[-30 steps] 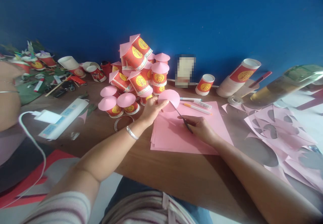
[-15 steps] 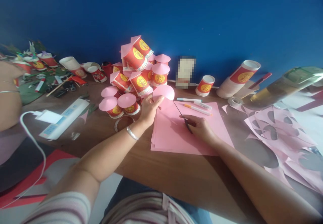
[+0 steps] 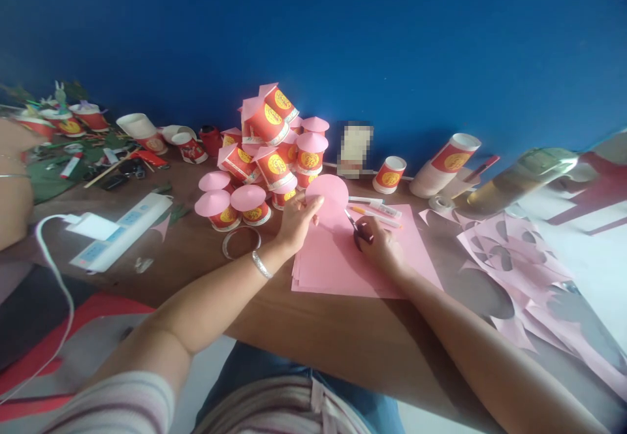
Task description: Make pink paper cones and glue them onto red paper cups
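Note:
My left hand (image 3: 296,222) pinches the lower left edge of a round pink paper disc (image 3: 330,194), held up above a stack of pink paper sheets (image 3: 333,267). In my right hand (image 3: 385,248) is a pair of scissors (image 3: 356,228), fingers wrapped round the handles. The blades point up and left, their tips close to the disc's lower right edge; whether they touch it I cannot tell. Beyond my left hand stand several red paper cups with pink cone tops (image 3: 264,166), piled on one another.
Markers (image 3: 375,215) lie on the sheets' far edge. Pink offcuts (image 3: 514,258), a tape roll (image 3: 441,204), stacked cups (image 3: 443,163) and a bottle (image 3: 524,176) are on the right. At left are a power strip (image 3: 122,232), a bangle (image 3: 241,243) and another person's arm (image 3: 14,186).
The disc now shows more of its flat face, and my left hand has moved slightly right and down. The scissors sit further from upright view, their blades looking shorter. The camera view has shifted a little.

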The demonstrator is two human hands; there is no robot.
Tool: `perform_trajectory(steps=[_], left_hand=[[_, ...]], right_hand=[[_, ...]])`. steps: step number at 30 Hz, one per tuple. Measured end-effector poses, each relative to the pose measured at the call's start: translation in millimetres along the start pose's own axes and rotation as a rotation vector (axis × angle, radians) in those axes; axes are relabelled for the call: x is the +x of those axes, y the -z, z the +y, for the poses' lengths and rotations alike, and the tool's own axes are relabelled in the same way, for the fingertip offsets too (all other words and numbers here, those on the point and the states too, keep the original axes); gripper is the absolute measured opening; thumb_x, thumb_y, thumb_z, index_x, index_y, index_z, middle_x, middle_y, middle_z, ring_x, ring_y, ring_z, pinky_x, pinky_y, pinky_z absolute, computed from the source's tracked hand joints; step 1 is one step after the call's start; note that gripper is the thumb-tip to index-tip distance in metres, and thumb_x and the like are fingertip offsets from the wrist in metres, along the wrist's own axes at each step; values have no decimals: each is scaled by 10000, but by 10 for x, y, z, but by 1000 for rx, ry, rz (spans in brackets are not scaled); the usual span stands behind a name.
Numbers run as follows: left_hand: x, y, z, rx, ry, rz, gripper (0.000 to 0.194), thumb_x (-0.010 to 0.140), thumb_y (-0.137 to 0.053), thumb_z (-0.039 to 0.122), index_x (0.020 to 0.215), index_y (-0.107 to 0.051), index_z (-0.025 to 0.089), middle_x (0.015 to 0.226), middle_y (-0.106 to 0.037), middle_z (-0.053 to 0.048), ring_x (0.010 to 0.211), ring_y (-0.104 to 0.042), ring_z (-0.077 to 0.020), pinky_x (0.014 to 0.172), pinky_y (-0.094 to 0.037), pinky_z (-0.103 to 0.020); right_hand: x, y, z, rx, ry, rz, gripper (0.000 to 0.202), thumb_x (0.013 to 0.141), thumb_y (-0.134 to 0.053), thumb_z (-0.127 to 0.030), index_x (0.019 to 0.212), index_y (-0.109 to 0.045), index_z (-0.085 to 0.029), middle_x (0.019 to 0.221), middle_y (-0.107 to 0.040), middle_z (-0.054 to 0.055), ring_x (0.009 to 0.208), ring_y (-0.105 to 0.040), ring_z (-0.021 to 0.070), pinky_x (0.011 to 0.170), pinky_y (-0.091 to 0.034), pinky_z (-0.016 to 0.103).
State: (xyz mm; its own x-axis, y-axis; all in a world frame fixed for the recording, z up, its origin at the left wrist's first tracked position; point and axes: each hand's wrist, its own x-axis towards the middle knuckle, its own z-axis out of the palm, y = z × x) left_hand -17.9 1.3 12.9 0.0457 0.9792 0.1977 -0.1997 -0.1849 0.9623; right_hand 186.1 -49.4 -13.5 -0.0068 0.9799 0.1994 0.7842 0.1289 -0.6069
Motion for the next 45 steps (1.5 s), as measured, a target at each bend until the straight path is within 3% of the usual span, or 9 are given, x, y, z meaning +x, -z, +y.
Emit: perform_trajectory(steps=[4, 10, 16, 21, 25, 28, 35, 40, 45], left_hand=[[-87, -83, 88, -24, -14, -72, 317, 789, -765, 447, 850, -648, 158, 722, -633, 0, 586, -563, -104, 514, -479, -218], [-155, -126, 109, 122, 154, -222, 359, 763, -770, 452, 921, -698, 138, 815, -687, -46, 691, -624, -159, 547, -504, -241], [-107, -97, 39, 403, 237, -383, 372, 720, -796, 479, 775, -643, 144, 654, -569, 14, 618, -510, -127, 547, -397, -238], [-22, -64, 47, 612, 233, -537, 424, 667, -803, 462, 605, -494, 178, 580, -406, 56, 583, -355, -98, 524, -255, -237], [7, -66, 114, 663, 295, -634, 489, 609, -849, 461, 562, -448, 185, 586, -393, 56, 580, -344, -96, 528, -232, -245], [37, -51, 203, 519, 341, -535, 532, 621, -860, 485, 575, -422, 188, 583, -344, 71, 550, -306, -76, 521, -214, -241], [156, 35, 308, 191, 489, -377, 421, 664, -860, 483, 755, -612, 155, 717, -530, 26, 599, -472, -74, 535, -368, -203], [147, 37, 165, 232, 464, -452, 379, 741, -808, 489, 759, -631, 155, 712, -511, 29, 584, -472, -70, 529, -393, -205], [165, -8, 94, 344, 380, -570, 387, 784, -772, 459, 672, -557, 158, 640, -464, 41, 580, -451, -77, 541, -386, -211]], right_hand=[[90, 154, -100, -182, 16, -51, 265, 871, -603, -242, 1133, -630, -218, 934, -773, 82, 815, -715, 241, 638, -464, 280], [115, 716, -5, -577, -47, -282, 343, 924, -590, -316, 1251, -601, -213, 992, -767, 98, 865, -706, 280, 689, -455, 319], [-56, 986, 247, -726, -13, -425, 290, 921, -587, -273, 1201, -654, -230, 1114, -740, 99, 999, -695, 276, 720, -465, 313], [-118, 1071, 321, -789, 153, -482, 347, 862, -650, -196, 1209, -674, -213, 1116, -730, 103, 1079, -669, 290, 748, -469, 318], [-94, 1124, 339, -854, 235, -472, 290, 855, -655, -197, 1140, -710, -183, 1099, -727, 142, 1044, -667, 300, 744, -451, 322], [-78, 1160, 348, -854, 170, -491, 191, 877, -621, -195, 1034, -730, -182, 1045, -741, 137, 958, -683, 283, 710, -432, 317], [-122, 1202, 443, -851, 182, -453, 202, 925, -592, -215, 1026, -767, -202, 990, -746, 144, 948, -681, 290, 755, -448, 336], [31, 1132, 360, -777, 151, -314, 250, 948, -612, -308, 1154, -737, -242, 1132, -746, 101, 980, -691, 274, 776, -485, 348], [352, 942, 308, -636, 113, -128, 374, 982, -551, -276, 1345, -638, -267, 1349, -671, 83, 1155, -645, 293, 850, -509, 377]])
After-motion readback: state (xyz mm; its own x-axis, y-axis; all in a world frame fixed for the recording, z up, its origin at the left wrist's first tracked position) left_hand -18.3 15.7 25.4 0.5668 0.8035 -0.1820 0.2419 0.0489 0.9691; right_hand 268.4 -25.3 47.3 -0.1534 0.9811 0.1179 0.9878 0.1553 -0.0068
